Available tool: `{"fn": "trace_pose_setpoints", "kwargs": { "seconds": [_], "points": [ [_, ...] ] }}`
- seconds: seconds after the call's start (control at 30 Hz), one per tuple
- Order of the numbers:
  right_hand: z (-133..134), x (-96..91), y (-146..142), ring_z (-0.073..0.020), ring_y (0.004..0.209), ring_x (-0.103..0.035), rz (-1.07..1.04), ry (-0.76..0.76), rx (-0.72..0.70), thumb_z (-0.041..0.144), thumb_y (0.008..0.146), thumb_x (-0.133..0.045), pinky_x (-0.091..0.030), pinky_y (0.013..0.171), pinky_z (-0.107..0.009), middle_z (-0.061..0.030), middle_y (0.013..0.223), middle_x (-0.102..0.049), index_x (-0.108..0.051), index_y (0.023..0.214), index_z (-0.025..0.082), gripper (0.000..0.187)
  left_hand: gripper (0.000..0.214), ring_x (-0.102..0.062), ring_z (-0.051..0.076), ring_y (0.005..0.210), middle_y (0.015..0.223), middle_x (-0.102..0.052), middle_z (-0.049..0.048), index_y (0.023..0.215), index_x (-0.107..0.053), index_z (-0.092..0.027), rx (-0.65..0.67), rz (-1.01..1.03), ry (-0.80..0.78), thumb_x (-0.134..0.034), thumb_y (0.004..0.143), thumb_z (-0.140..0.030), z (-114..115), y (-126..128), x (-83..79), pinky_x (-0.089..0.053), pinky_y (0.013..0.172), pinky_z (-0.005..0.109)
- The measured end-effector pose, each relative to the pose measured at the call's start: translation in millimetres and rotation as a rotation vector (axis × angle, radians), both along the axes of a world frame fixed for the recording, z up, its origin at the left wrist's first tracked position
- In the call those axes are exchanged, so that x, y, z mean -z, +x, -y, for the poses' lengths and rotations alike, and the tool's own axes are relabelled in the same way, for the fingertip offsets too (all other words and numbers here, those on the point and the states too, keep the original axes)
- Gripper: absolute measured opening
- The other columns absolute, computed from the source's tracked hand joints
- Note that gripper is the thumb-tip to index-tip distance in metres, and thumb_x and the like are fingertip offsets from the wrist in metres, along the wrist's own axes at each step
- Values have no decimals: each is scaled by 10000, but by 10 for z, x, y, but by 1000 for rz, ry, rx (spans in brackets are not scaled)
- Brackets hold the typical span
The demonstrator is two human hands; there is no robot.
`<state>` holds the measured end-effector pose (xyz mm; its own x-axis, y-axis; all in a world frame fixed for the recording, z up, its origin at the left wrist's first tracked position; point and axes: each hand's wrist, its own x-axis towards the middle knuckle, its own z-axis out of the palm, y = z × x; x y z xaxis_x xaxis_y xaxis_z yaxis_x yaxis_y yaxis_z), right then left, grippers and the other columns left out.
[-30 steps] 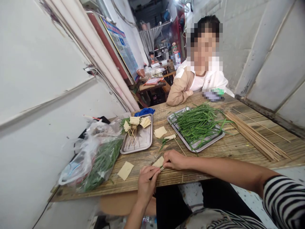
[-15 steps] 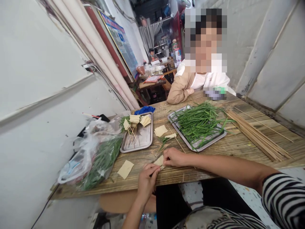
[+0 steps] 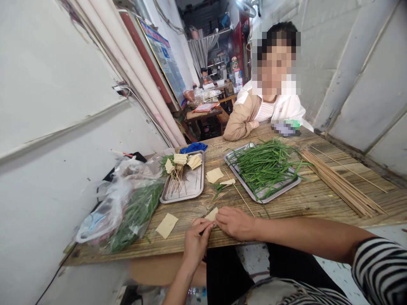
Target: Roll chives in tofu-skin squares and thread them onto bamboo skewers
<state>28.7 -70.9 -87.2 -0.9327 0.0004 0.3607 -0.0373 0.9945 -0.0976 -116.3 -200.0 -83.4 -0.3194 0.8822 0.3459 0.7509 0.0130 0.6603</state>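
Near the table's front edge, a pale yellow tofu sheet (image 3: pixel 211 214) lies between my hands, partly hidden by the fingers. My left hand (image 3: pixel 197 238) pinches its near left end between thumb and fingers. From the right, my right hand (image 3: pixel 235 223) is closed over the sheet's other side, its fingertips mostly hidden. A flat square tofu sheet (image 3: pixel 167 225) lies to the left of my hands. Beyond them are a stack of tofu sheets (image 3: pixel 214 175) and a rolled sheet (image 3: pixel 227 182) beside a wooden skewer (image 3: pixel 244 199).
A metal tray (image 3: pixel 197 186) holds skewered tofu rolls (image 3: pixel 180 159). Another tray (image 3: pixel 270 198) carries green chives (image 3: pixel 265 165). Wooden skewers (image 3: pixel 343 184) lie at the right, plastic bags of greens (image 3: pixel 136 216) at the left. Across the table (image 3: pixel 302 207) sits a person (image 3: pixel 244 112) with folded arms.
My right hand has turned flatter, with its fingers lower over the tofu sheet, and its forearm is lower. My left hand stays at the sheet's end. The view has shifted slightly.
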Motion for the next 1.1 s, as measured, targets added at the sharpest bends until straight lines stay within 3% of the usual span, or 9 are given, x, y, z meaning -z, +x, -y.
{"fn": "trace_pose_setpoints", "kwargs": {
  "seconds": [0.13,0.2,0.33,0.43,0.53,0.7,0.9,1.1],
  "points": [
    [-94,-71,-104,-184,787,-460,100,23,-107,211,916,-443,-339,659,-297,-69,843,-570,-612,868,128,194,165,-625,148,733,763,-702,12,806,-738,-240,-8,-22,24,-584,837,-289,16,6,37,-502,693,277],
    [-159,-129,-149,-183,779,-458,127,43,-193,214,889,-487,-324,649,-293,-62,819,-582,-628,803,133,184,164,-628,157,763,816,-712,16,887,-727,-245,-47,-84,64,-582,841,-305,49,16,54,-495,720,289],
    [-280,-197,-260,-168,734,-445,173,24,-289,224,874,-521,-286,610,-281,-43,751,-588,-629,670,151,242,255,-616,185,875,937,-719,19,1096,-653,-260,-65,-392,107,-580,854,-290,148,24,53,-425,778,321],
    [-337,-188,-335,-154,693,-429,209,-12,-332,201,853,-553,-265,593,-275,-33,728,-590,-629,643,154,228,218,-601,191,911,958,-722,5,1066,-658,-273,3,-645,95,-569,866,-273,198,16,45,-363,782,327],
    [-364,-162,-364,-144,671,-419,185,-54,-335,202,849,-563,-270,592,-268,-25,706,-586,-632,626,156,237,220,-583,192,936,984,-714,13,1070,-649,-263,8,-750,68,-503,905,-265,202,18,54,-340,800,334],
    [-393,-152,-357,-146,707,-471,152,-144,-310,214,842,-585,-325,625,-250,-33,723,-614,-668,658,151,212,238,-559,194,946,956,-704,28,1012,-659,-246,-10,-741,44,-435,934,-266,151,58,44,-319,794,342],
    [-477,-128,-430,-133,699,-535,182,-277,-351,193,808,-641,-378,690,-231,-22,720,-652,-709,759,170,87,180,-557,198,934,934,-686,27,967,-676,-278,-81,-718,35,-511,898,-300,123,83,32,-310,783,342],
    [-461,-241,-412,-146,703,-545,246,-213,-355,193,832,-601,-381,662,-238,-42,720,-651,-710,784,166,122,172,-578,161,773,822,-683,18,926,-680,-250,-30,-576,40,-511,894,-245,82,68,6,-301,678,306]
  ]
}}
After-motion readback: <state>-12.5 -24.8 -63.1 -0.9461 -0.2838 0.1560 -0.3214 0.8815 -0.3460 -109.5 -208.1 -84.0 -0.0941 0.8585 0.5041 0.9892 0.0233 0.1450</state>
